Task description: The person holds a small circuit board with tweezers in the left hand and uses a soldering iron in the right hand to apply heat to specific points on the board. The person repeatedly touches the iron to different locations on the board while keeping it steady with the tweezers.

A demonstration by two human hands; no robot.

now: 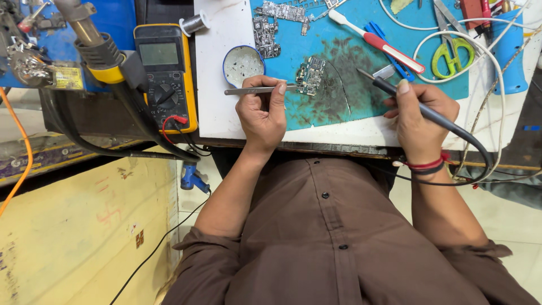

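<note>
Head view: left hand pinches tweezers against the small circuit board on the blue mat; right hand grips a soldering iron, tip poised just right of the board. Soldering step; steadiness seems needed.

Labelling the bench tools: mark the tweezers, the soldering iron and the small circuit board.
tweezers [254, 90]: head view, middle of the metal shaft.
soldering iron [395, 92]: head view, dark barrel just ahead of the fingers.
small circuit board [311, 75]: head view, centre of the board.
</note>
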